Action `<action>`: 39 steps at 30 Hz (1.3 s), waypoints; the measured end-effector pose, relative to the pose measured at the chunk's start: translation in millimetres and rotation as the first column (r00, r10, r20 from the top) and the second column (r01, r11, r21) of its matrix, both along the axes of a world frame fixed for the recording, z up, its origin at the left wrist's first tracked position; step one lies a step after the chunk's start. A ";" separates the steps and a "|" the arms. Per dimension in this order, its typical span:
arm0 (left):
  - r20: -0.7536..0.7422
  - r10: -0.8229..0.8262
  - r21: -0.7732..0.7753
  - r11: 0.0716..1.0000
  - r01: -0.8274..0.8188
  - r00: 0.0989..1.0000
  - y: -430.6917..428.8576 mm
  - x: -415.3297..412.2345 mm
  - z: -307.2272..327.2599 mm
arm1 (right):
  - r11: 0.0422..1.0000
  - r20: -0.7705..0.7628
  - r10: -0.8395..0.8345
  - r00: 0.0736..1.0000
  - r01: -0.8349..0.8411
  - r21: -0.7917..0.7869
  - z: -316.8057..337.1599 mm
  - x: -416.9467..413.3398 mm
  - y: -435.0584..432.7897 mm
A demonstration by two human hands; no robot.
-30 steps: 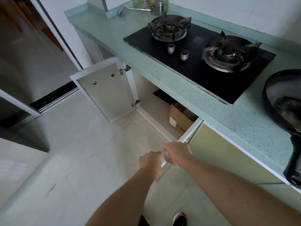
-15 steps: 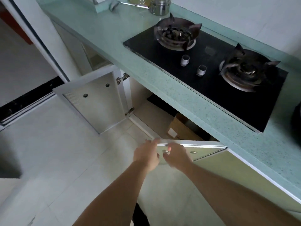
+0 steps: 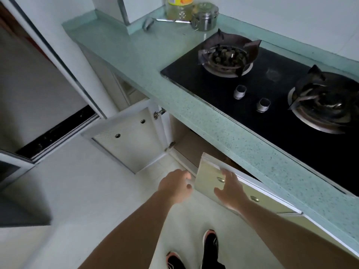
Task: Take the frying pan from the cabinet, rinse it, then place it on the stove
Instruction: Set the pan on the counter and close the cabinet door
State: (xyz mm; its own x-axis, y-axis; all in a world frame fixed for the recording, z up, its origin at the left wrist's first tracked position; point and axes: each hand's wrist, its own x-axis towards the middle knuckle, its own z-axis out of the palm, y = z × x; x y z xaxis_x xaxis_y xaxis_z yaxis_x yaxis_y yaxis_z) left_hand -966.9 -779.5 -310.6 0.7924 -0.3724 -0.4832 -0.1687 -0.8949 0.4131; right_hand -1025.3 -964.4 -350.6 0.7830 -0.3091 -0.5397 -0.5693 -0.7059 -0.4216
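The frying pan is out of view. The black glass stove is set in the green countertop, and both its burners are bare. Below it, the pale yellow right cabinet door stands only slightly ajar, with a dark gap behind it. My right hand lies flat on the door's front with straight, spread fingers, next to its small knob. My left hand hovers loosely curled just left of the door's free edge and holds nothing.
The left cabinet door stands wide open over the tiled floor. At the back of the counter are a steel canister, an oil bottle and a ladle. My shoes are below, and a sliding door track runs at left.
The right cabinet door has swung from open to nearly shut. My right hand went from its edge to flat on its front and my left hand let go. The pan left the view.
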 end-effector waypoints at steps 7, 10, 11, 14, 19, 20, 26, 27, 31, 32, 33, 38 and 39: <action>0.050 0.020 0.009 1.000 -0.021 0.999 4.1 39.7 9.9 | 0.981 0.036 -0.196 0.980 0.196 -0.003 2.5 21.7 6.5; 0.038 -0.019 0.012 1.000 0.018 0.999 9.0 48.4 4.0 | 0.979 -0.001 -0.201 0.980 0.201 0.021 3.3 35.0 16.9; 0.035 -0.026 0.012 1.000 0.026 0.999 13.6 53.1 2.1 | 0.983 -0.017 -0.179 0.984 0.179 0.036 3.5 41.8 24.3; 0.052 -0.010 0.000 1.000 0.010 0.999 39.0 76.4 0.0 | 0.993 -0.010 -0.057 0.998 0.058 0.104 7.1 72.4 62.6; 0.017 0.243 -0.126 0.963 -0.239 0.970 114.2 138.2 6.5 | 0.976 0.110 0.177 0.978 -0.188 0.108 23.7 155.6 155.2; 0.046 0.268 -0.115 0.958 -0.261 0.962 132.1 151.4 8.5 | 0.971 0.126 0.206 0.970 -0.219 0.096 27.2 172.7 174.5; 0.366 0.269 0.078 0.945 -0.317 0.891 212.1 215.3 10.9 | 0.901 0.247 0.432 0.867 -0.427 -0.078 46.0 259.2 272.8; 0.371 0.272 0.111 0.936 -0.334 0.888 219.6 221.3 9.4 | 0.872 0.255 0.489 0.834 -0.469 -0.140 48.8 269.4 284.6; 0.249 0.295 0.212 0.913 -0.349 0.923 244.0 239.1 -2.4 | 0.710 0.173 0.697 0.696 -0.634 -0.307 48.4 296.4 315.0; 0.205 0.301 0.223 0.912 -0.344 0.931 248.5 243.1 -4.6 | 0.689 0.148 0.715 0.683 -0.654 -0.312 46.1 300.1 317.9; 0.174 0.307 0.224 0.913 -0.341 0.936 251.7 247.0 -5.9 | 0.677 0.126 0.725 0.677 -0.668 -0.309 43.3 303.3 319.3; 0.148 0.344 0.193 0.910 -0.368 0.927 252.5 249.9 -3.2 | 0.584 0.021 0.775 0.632 -0.702 -0.408 30.1 299.7 311.8; 0.144 0.354 0.184 0.908 -0.377 0.924 251.5 249.1 -2.4 | 0.567 0.023 0.783 0.622 -0.697 -0.440 28.5 294.4 310.3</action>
State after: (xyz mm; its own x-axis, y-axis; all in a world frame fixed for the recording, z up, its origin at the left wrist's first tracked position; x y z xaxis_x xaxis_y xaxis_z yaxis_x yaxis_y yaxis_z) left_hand -717.8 -528.1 -313.0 0.9042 0.0509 -0.4241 0.1542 -0.9648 0.2129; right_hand -730.9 -654.2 -322.1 0.8954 0.2989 -0.3302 0.2884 -0.9540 -0.0813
